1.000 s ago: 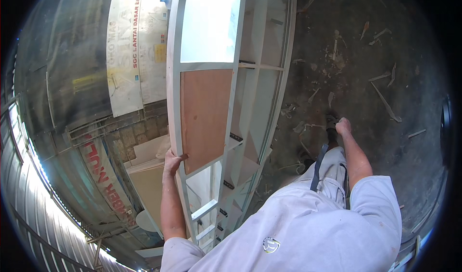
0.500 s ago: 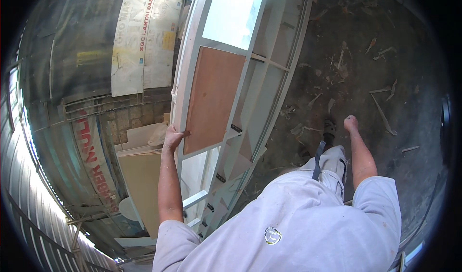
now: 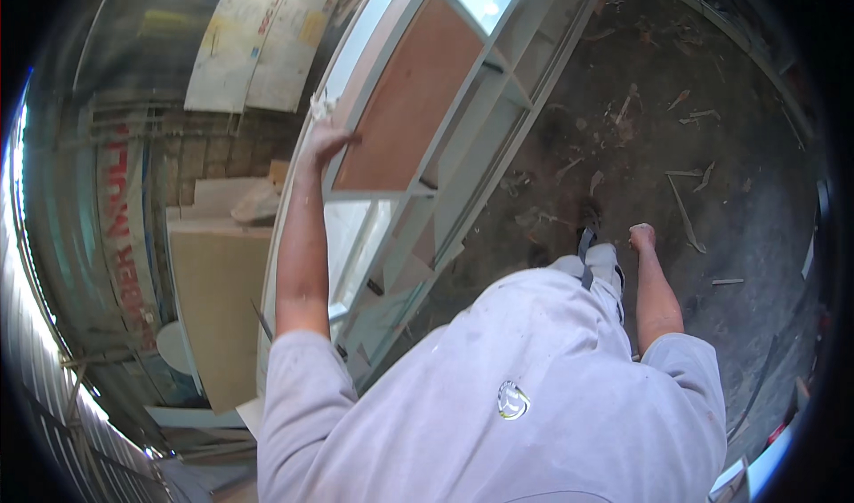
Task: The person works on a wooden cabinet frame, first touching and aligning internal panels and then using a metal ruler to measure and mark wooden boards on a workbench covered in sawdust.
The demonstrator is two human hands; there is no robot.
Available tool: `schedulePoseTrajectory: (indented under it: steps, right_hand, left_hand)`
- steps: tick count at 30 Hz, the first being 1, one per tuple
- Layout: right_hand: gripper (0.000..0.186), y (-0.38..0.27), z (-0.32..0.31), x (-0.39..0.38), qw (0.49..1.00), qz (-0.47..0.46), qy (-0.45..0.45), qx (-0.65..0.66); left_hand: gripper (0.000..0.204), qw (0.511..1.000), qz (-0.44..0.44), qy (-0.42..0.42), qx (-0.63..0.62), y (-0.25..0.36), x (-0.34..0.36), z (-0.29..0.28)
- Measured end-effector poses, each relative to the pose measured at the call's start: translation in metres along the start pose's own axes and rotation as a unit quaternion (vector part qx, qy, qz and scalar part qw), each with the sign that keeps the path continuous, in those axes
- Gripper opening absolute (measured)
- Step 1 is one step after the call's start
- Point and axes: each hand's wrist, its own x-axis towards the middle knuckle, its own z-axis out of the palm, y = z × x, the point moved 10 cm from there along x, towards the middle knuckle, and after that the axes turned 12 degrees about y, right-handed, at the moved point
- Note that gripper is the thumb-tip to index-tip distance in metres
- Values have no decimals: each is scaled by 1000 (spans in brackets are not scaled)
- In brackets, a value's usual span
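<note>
On the pale frame [image 3: 369,72] — beside its brown panel [image 3: 414,94] — left hand [image 3: 327,141] rests, grip unclear; right hand [image 3: 642,236] hangs fisted.

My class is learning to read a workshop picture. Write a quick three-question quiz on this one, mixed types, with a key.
1. Multiple choice: What does the left hand touch?
A) the strap
B) the white frame
C) the shirt

2. True or false: The right hand is on the white frame.

3. Fill the gap: The panel beside the left hand is ____ in colour.

Key:
1. B
2. False; it is out over the floor, apart from the white frame.
3. brown
</note>
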Motion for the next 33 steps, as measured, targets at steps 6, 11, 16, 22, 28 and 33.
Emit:
schedulePoseTrajectory:
  steps: [6,11,16,22,28,33]
  right_hand:
    - [31,45,28,-81,976,-142,-104,-128]
    - [25,108,41,-123,976,-141,-58,-157]
    - [24,132,27,-179,992,57,-110,-31]
    - [19,134,13,-190,988,120,-87,38]
    - [15,121,5,-179,976,154,-56,143]
    - [20,106,-1,-175,985,109,-63,116]
  left_hand:
    - [50,998,27,0,49,2,-2,-5]
    - [60,998,23,27,51,-6,-6,-15]
    - [57,996,17,59,60,0,-23,-22]
    - [49,996,8,74,50,-8,-21,-25]
    - [46,998,9,64,10,-18,-10,-23]
    - [38,999,12,6,38,-8,-17,-8]
